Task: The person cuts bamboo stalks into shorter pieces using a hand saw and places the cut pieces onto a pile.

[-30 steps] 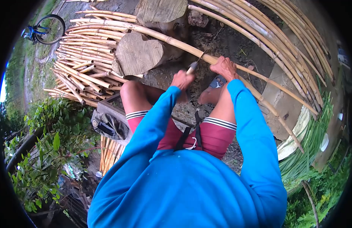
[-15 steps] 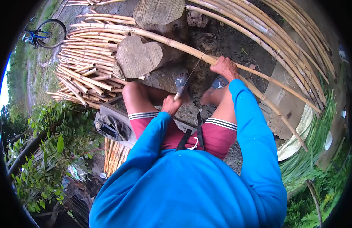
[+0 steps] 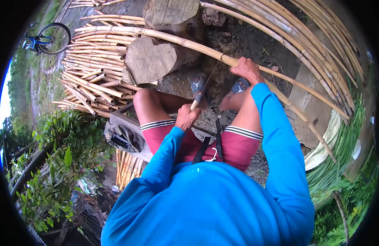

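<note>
My left hand (image 3: 187, 117) is closed around the pale handle of a long-bladed knife (image 3: 198, 97). Its thin dark blade, seen nearly edge-on, slants up and right to a long bamboo pole (image 3: 189, 46). My right hand (image 3: 247, 69) grips this pole just right of where the blade meets it. The pole passes by the upper edge of a cut wooden stump (image 3: 150, 60) and runs down to the right, past my knee. Whether the blade has cut into the bamboo cannot be made out.
A stack of cut bamboo (image 3: 95, 61) lies to the left. More long poles (image 3: 296, 37) curve along the upper right. Another stump (image 3: 171, 11) stands farther off. A folded cap (image 3: 123, 138) lies on the wooden bench (image 3: 142, 149). A bicycle wheel (image 3: 54, 38) shows at the far left.
The view has shifted slightly. The knife handle and my left hand sit a little farther right, and the right hand still grips the pole.
</note>
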A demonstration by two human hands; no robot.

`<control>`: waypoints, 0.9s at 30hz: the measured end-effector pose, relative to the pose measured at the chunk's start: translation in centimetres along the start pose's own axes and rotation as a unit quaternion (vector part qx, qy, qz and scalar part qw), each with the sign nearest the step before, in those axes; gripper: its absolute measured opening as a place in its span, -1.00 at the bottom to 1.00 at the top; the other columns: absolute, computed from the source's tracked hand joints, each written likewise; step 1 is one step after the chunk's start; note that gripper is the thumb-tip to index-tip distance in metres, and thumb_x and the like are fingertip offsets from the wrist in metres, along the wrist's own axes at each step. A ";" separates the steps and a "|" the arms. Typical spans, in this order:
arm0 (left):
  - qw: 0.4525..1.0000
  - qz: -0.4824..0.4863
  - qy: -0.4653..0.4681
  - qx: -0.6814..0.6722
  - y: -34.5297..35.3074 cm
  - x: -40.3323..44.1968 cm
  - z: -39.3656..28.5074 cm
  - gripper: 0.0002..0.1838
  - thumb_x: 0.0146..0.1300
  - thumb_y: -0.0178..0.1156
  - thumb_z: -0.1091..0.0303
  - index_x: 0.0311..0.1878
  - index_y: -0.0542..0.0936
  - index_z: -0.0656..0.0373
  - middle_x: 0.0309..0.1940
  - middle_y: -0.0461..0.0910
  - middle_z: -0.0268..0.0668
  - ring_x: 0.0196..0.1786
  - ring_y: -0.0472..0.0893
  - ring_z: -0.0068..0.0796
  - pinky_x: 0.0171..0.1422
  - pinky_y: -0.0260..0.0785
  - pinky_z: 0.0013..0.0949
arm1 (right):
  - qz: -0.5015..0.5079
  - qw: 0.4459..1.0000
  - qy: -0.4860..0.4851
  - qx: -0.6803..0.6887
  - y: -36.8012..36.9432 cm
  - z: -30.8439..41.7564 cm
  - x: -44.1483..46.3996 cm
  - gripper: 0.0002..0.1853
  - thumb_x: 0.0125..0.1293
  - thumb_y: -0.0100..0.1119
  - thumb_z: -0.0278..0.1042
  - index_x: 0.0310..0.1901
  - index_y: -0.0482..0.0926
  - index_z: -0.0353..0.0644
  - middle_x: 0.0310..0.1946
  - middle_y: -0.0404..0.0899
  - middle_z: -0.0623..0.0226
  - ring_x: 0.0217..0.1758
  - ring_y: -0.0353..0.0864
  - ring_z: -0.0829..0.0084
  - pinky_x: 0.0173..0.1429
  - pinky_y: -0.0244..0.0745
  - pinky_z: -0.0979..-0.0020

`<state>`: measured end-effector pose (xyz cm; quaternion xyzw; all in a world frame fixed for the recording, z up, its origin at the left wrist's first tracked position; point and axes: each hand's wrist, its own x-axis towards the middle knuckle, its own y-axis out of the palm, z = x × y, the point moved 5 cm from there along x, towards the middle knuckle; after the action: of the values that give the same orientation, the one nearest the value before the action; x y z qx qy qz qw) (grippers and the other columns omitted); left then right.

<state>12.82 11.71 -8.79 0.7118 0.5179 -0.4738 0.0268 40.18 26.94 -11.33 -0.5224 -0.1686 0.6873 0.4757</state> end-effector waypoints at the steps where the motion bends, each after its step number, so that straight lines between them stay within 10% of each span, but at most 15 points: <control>1: 0.999 0.000 0.006 -0.032 0.5 1.8 -0.1 -0.56 0.10 0.16 0.05 -0.24 0.62 0.32 -0.49 0.60 0.06 -0.36 0.65 -0.07 -0.18 0.43 -0.09 | -0.002 1.000 -0.004 -0.002 -0.1 0.1 0.3 -0.49 0.00 0.19 -0.05 -0.09 0.71 -0.25 -0.05 0.64 -0.19 0.08 0.62 -0.13 0.23 0.49 0.05; 2: 0.984 -0.037 0.171 0.042 1.3 4.7 -0.9 -0.54 0.07 0.18 0.03 -0.23 0.63 0.31 -0.39 0.64 0.13 -0.26 0.69 0.01 -0.14 0.47 -0.06 | -0.007 1.000 -0.004 -0.002 -0.5 0.2 0.5 -0.49 0.00 0.19 -0.05 -0.09 0.71 -0.25 -0.05 0.64 -0.19 0.08 0.62 -0.13 0.23 0.49 0.05; 5: 0.999 0.000 0.004 -0.051 0.9 9.8 -8.0 -0.59 0.06 0.20 0.09 -0.38 0.60 0.35 -0.60 0.56 -0.09 -0.49 0.61 -0.17 -0.36 0.41 -0.14 | -0.010 1.000 0.015 -0.018 -0.9 0.6 -0.3 -0.49 0.00 0.19 -0.05 -0.08 0.71 -0.24 -0.05 0.64 -0.19 0.08 0.62 -0.16 0.23 0.50 0.05; 6: 0.998 -0.015 0.054 0.016 1.0 10.7 -8.4 -0.48 0.00 0.21 0.02 -0.26 0.64 0.40 -0.34 0.66 0.18 -0.20 0.70 0.07 -0.10 0.49 -0.07 | -0.008 1.000 0.015 -0.019 -0.9 0.5 -0.3 -0.49 0.00 0.19 -0.05 -0.08 0.71 -0.24 -0.05 0.64 -0.19 0.08 0.62 -0.16 0.23 0.50 0.05; 11: 0.954 -0.055 0.241 0.169 4.0 6.3 5.7 -0.61 0.07 0.26 0.11 -0.17 0.63 0.25 -0.37 0.64 0.00 -0.37 0.65 -0.05 -0.29 0.48 -0.10 | -0.023 0.999 0.004 -0.025 -0.5 0.1 -0.8 -0.50 0.00 0.19 -0.06 -0.09 0.71 -0.25 -0.06 0.63 -0.22 0.06 0.62 -0.17 0.22 0.51 0.05; 14: 0.999 0.015 -0.043 0.002 1.1 0.3 1.4 -0.54 0.11 0.17 0.05 -0.25 0.66 0.35 -0.36 0.65 0.19 -0.16 0.70 0.10 -0.01 0.47 -0.03 | -0.025 0.999 0.008 -0.024 -0.9 0.0 -1.0 -0.51 0.01 0.19 -0.07 -0.10 0.71 -0.25 -0.08 0.64 -0.22 0.05 0.63 -0.19 0.22 0.51 0.04; 19: 0.992 -0.027 0.113 0.041 2.3 6.0 0.2 -0.48 0.05 0.18 0.04 -0.29 0.61 0.47 -0.42 0.64 0.16 -0.25 0.70 0.01 -0.08 0.47 -0.06 | -0.015 1.000 0.004 -0.011 -1.7 0.8 -0.4 -0.53 -0.01 0.19 -0.10 -0.12 0.71 -0.24 -0.08 0.64 -0.22 0.05 0.62 -0.19 0.21 0.51 0.03; 20: 0.999 -0.016 -0.009 -0.030 1.0 5.3 -4.5 -0.45 0.02 0.20 0.01 -0.26 0.61 0.46 -0.39 0.65 0.17 -0.26 0.71 0.01 -0.11 0.48 -0.08 | -0.010 1.000 0.006 0.001 -1.2 0.7 -0.6 -0.53 -0.01 0.19 -0.10 -0.12 0.71 -0.25 -0.08 0.64 -0.22 0.05 0.62 -0.18 0.20 0.52 0.03; 22: 0.990 -0.019 0.126 0.057 1.4 8.7 -7.5 -0.44 0.02 0.18 0.00 -0.24 0.62 0.46 -0.36 0.65 0.21 -0.19 0.71 0.03 -0.08 0.48 -0.07 | -0.032 0.999 0.018 -0.006 -1.4 0.8 -0.6 -0.54 -0.02 0.18 -0.12 -0.13 0.71 -0.24 -0.07 0.63 -0.21 0.05 0.63 -0.16 0.19 0.53 0.04; 24: 0.998 -0.033 0.046 0.023 1.4 10.8 -9.9 -0.48 0.03 0.18 0.02 -0.23 0.64 0.40 -0.38 0.65 0.18 -0.15 0.69 0.04 -0.04 0.46 -0.08 | -0.028 0.999 0.020 -0.012 -0.7 0.9 -0.7 -0.55 -0.02 0.18 -0.12 -0.13 0.72 -0.21 -0.07 0.64 -0.18 0.05 0.64 -0.14 0.19 0.53 0.06; 27: 0.993 -0.058 0.098 -0.045 0.6 10.5 -10.7 -0.61 0.03 0.23 0.12 -0.43 0.58 0.36 -0.60 0.57 -0.12 -0.58 0.57 -0.33 -0.47 0.40 -0.25 | -0.023 1.000 0.011 0.005 -1.0 0.6 -0.7 -0.55 -0.02 0.19 -0.10 -0.13 0.72 -0.20 -0.08 0.65 -0.18 0.04 0.65 -0.11 0.18 0.54 0.07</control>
<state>20.37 24.56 -10.58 0.7216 0.5789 -0.3792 -0.0197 40.11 26.96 -9.98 -0.5233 -0.1721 0.6714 0.4958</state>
